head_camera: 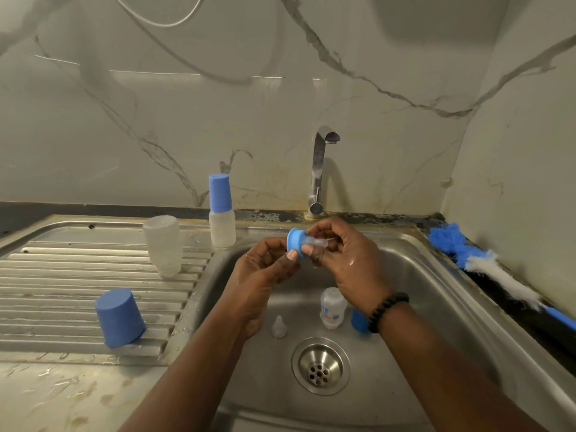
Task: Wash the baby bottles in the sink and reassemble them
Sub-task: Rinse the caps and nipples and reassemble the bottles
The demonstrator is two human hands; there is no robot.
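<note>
Over the steel sink (414,275) both hands hold a blue screw ring (296,241) with a clear teat (316,243) poking out of it to the right. My left hand (265,272) pinches the ring's lower edge with thumb and fingers. My right hand (346,260) pinches the teat and ring from the right. In the basin lie a small clear bottle (333,308), a loose clear teat (279,327) and a blue part (359,321), half hidden behind my right wrist. An assembled bottle with a blue cap (221,210) stands at the basin's back left corner.
On the ribbed drainboard (62,275) a clear bottle body (163,244) stands upside down and a blue cap (120,318) sits mouth down. A blue and white bottle brush (486,266) lies along the right counter edge. The tap (319,169) is off. The drain (320,365) is near the front.
</note>
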